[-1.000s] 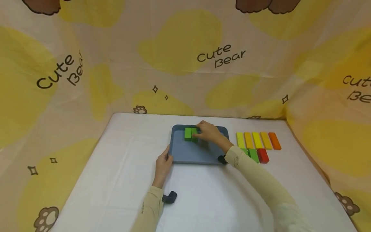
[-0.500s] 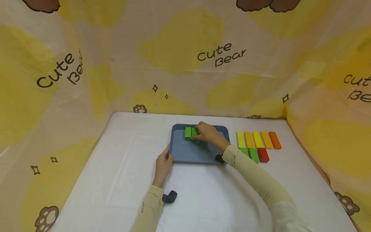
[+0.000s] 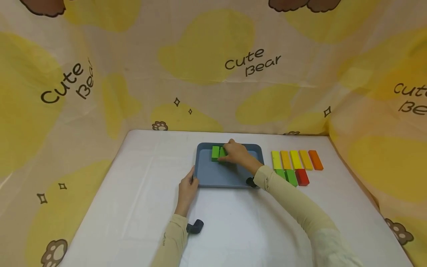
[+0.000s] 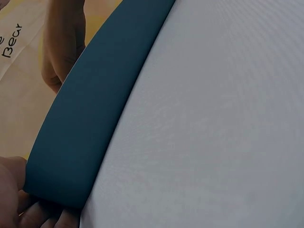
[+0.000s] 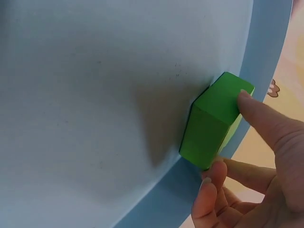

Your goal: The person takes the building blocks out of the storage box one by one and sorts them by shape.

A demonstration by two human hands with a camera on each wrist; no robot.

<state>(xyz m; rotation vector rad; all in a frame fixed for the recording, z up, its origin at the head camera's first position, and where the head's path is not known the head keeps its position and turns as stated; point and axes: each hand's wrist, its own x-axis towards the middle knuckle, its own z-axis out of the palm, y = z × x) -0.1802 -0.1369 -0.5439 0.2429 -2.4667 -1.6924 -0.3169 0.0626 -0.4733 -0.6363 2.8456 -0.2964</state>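
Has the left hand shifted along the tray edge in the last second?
No. The left hand stays at the blue tray's near-left corner, same as before.

One blue tray (image 3: 217,178) — two green blocks (image 3: 215,153) inside, eight coloured blocks (image 3: 295,160) beside it.

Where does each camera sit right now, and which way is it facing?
Head: worn on the head, looking forward and down at the white table, blue tray, both hands and sleeves.
Left wrist: on the left wrist, looking along the tray's rim; left hand grips its corner.
Right wrist: on the right wrist, facing the tray floor; right hand pinches a green block.
Shared: the tray shows in all three views.
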